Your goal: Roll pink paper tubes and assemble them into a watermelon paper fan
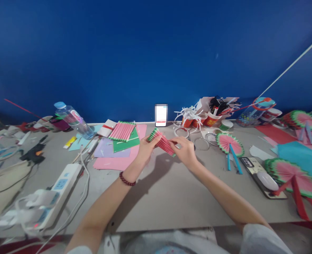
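Note:
Between my two hands is a pleated strip of paper [164,144], pink with green edges, raised above the table's middle. My left hand [147,146] grips its left end, the thumb lying across the folds. At the other end, the fingers of my right hand [184,148] pinch the pleats near the lower right corner. A second pleated pink and green paper [122,131] lies to the left, on top of a green sheet [126,141]. Finished-looking watermelon fans [229,144] with blue sticks and another fan [295,176] with red sticks rest at the right.
A phone [160,115] stands against the blue wall. Cups [213,119] with pens and paper strips are at the back right. On the left are a water bottle [75,120] and a power strip [63,190] with cables. A mouse [267,180] sits on a phone at the right.

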`<state>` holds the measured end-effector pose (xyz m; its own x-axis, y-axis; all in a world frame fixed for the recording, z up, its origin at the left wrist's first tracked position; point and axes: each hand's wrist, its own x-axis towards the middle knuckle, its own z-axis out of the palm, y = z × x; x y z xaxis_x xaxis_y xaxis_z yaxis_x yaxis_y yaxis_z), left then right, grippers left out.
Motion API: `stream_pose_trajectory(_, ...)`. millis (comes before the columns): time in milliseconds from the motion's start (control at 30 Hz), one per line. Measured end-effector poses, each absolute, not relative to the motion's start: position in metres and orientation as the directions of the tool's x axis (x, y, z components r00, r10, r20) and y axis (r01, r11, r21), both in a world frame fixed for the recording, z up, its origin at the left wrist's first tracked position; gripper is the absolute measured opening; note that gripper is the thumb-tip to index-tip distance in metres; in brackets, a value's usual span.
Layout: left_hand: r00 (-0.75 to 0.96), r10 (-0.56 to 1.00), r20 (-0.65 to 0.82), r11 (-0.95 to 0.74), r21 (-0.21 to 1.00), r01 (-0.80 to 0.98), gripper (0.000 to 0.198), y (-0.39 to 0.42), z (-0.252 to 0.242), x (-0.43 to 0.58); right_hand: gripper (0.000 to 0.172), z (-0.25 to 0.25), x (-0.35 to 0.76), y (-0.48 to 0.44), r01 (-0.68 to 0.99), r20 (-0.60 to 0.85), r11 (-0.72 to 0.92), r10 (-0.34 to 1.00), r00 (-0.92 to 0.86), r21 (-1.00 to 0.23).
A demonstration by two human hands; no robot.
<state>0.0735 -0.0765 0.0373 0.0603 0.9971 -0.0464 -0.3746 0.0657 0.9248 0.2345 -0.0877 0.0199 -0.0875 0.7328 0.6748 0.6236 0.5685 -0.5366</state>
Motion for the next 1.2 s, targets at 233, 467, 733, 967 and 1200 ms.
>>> stream_pose_trajectory(233, 0.069, 0.997, -0.043, 0.064, 0.936, -0.345, 0.034, -0.076, 0.038, 0.073, 0.014, 0.022, 0.234, -0.089, 0.631, 0.704, 0.574, 0.707, -0.061, -0.522)
stream_pose_trajectory(467, 0.089, 0.996, -0.027, 0.054, 0.948, -0.315, 0.032, -0.079, 0.036, 0.075, 0.017, 0.021, 0.233, -0.090, 0.611, 0.710, 0.596, 0.700, -0.076, -0.522)
stream_pose_trajectory(733, 0.032, 0.999, -0.033, 0.043, 0.925, -0.377, 0.030, -0.072, 0.038, 0.068, 0.019, 0.020, 0.236, -0.087, 0.610, 0.677, 0.575, 0.731, -0.084, -0.546)
stream_pose_trajectory(967, -0.003, 0.998, -0.070, 0.063, 0.916, -0.396, 0.026, -0.065, 0.044, 0.057, 0.020, 0.017, 0.237, -0.086, 0.630, 0.666, 0.552, 0.742, -0.073, -0.546)
stream_pose_trajectory(1200, 0.019, 0.997, -0.076, 0.077, 0.895, -0.439, 0.028, -0.058, 0.040, 0.052, 0.018, 0.016, 0.237, -0.085, 0.607, 0.637, 0.537, 0.768, -0.065, -0.586)
